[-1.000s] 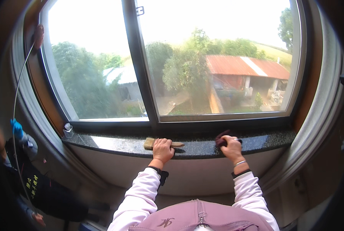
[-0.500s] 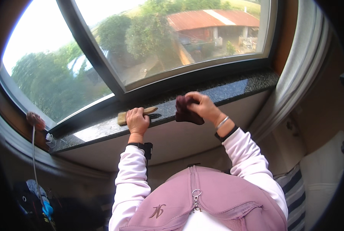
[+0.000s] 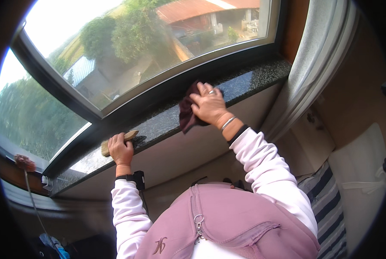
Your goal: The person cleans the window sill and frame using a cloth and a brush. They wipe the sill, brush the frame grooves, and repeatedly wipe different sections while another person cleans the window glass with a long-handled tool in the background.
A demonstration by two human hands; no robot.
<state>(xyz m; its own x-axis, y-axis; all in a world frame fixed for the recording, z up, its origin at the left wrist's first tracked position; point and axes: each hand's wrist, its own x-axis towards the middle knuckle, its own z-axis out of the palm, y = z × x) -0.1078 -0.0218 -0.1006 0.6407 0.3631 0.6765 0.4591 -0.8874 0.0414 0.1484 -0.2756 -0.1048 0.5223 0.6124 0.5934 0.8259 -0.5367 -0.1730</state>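
Paintbrush (image 3: 105,149) and dark maroon cloth (image 3: 187,115) at a speckled stone sill (image 3: 158,121), one at each hand.
The paintbrush lay over the sill's left part, its bristles (image 3: 104,151) toward the sill's left end and its wooden handle (image 3: 131,135) toward the right end; the left hand (image 3: 121,151) covered its middle, the fingers (image 3: 116,140) curled closed around it. The cloth lay beneath the right hand (image 3: 209,105), nearer the sill's middle, one corner reaching past the sill's front edge. The right fingers (image 3: 197,96) were bent and moderately spread across the cloth, in contact with it; whether they also pinched its underside could not be told, nor whether the cloth bore on the sill.
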